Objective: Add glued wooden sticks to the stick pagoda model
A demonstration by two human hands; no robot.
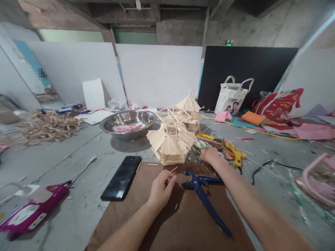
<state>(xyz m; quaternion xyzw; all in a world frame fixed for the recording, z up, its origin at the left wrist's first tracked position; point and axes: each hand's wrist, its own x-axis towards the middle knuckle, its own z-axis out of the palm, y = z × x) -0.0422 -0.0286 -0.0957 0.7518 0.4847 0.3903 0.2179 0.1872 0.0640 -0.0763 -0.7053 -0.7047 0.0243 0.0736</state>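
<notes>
A short wooden stick (174,169) is pinched between the fingers of my left hand (162,186), just above the brown mat (131,223). My right hand (210,154) reaches past the mat's far edge to a heap of green-and-clear wrappers and brown scraps (218,144). Its fingers are curled downward, and what they grip is hidden. Between my arms lies a blue pipe cutter (205,198) with its handles spread. Directly ahead stands a many-sided model building (175,144) made of wooden sticks, with a smaller pointed-roof part (188,104) behind it.
Left of the mat are a black phone (121,177), a metal basin (128,122), a purple power strip (39,205) and a pile of sticks (49,127). To the right lie a yellow glue gun (237,155), its black cord, coloured paper (252,118) and a white bag (231,97).
</notes>
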